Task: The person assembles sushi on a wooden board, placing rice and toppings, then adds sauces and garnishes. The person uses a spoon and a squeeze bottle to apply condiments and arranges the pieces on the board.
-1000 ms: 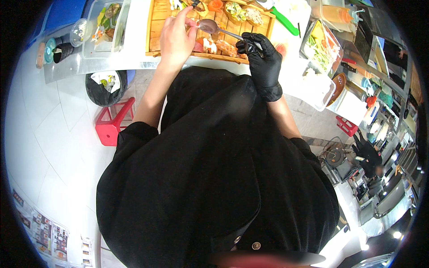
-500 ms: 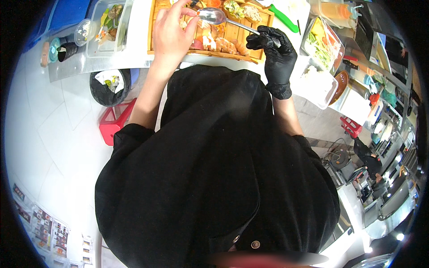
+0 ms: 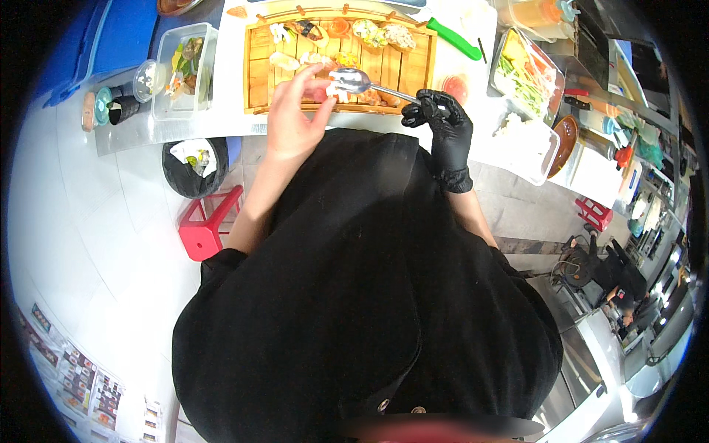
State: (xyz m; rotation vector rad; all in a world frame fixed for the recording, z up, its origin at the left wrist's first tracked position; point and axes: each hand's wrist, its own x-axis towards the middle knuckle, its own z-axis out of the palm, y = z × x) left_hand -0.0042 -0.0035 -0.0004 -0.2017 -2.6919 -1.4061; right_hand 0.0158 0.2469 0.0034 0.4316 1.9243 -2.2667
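A metal spoon (image 3: 351, 80) is held by its handle in my black-gloved right hand (image 3: 452, 136), whose fingers are closed around it. The spoon's bowl lies over the near half of a wooden serving tray (image 3: 413, 74). Beside the bowl is my bare left hand (image 3: 295, 122), thumb and fingers apart; no object shows in it. Several sushi pieces (image 3: 369, 33) sit along the tray's far side, with a pale piece (image 3: 283, 60) at the left. My left fingers and the spoon partly cover the nearer pieces.
Right of the tray lie a green-handled knife (image 3: 454, 38), a container of cut vegetables (image 3: 528, 74) and a box of white food (image 3: 509, 140). A clear food container (image 3: 185, 103) stands left. Below are a black-lined bin (image 3: 173, 171) and a red stool (image 3: 201, 240).
The spoon and both hands have come toward the tray's near side. My view has shifted, so more of the tray's far side shows.
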